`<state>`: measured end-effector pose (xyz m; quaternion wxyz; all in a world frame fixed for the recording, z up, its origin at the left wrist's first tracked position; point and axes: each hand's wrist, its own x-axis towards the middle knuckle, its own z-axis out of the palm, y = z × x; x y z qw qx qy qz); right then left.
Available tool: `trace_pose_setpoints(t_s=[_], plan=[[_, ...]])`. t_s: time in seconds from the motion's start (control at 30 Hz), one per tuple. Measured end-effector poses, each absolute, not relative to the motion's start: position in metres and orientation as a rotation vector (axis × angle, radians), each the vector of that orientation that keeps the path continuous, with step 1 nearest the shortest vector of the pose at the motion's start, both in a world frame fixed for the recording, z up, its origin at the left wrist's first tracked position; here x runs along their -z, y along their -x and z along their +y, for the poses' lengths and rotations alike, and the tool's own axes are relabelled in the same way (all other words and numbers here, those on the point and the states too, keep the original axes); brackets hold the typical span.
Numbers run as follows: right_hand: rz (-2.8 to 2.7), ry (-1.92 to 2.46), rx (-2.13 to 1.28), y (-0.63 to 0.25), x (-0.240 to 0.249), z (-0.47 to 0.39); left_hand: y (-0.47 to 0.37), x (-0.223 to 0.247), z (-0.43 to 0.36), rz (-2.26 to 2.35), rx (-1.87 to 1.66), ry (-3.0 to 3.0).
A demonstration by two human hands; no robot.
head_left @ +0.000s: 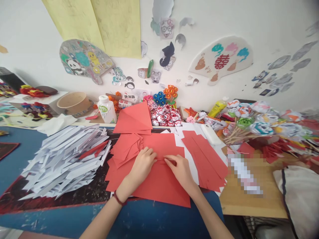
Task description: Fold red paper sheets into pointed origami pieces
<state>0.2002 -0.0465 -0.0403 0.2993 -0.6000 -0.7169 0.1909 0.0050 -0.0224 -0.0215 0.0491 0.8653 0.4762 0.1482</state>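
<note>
My left hand (144,163) is closed, its fingertips pressed together on a thin folded edge of red paper (160,160). From the other side my right hand (179,167) pinches the same edge between thumb and fingers. Both hands are above a large red paper sheet (161,184) spread under them. Close to my left hand sits a loose stack of smaller red paper pieces (124,147). Long red paper strips (204,159) lie to the right of my right hand, partly over white paper. How the held edge is folded is mostly hidden by the fingers.
A big heap of folded white paper strips (67,162) covers the left of the blue table (154,217). Behind stand a white bottle (106,109), more red sheets (134,118) and red-and-white folded pieces (166,116). Paper flowers (261,116) crowd the right back. A wall closes the far side.
</note>
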Motion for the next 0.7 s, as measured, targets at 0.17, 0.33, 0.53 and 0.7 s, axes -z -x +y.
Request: trace_pose_setpoints(t_s=[0.17, 0.33, 0.53, 0.7], plan=[[-2.120, 1.444, -0.450, -0.191, 0.035, -0.031, -0.006, 0.022, -0.015, 1.434, -0.443, -2.518], [-2.392, 1.372, -0.154, -0.188, 0.030, -0.022, -0.011, 0.020, -0.016, 1.416, -0.381, -2.665], [-2.612, 1.232, 0.178, -0.201, 0.031, -0.029, 0.000, 0.018, -0.021, 1.249, -0.188, -3.019], [-2.682, 1.110, 0.423, -0.209, 0.038, -0.038, 0.010, 0.019, -0.028, 1.090, -0.115, -3.187]])
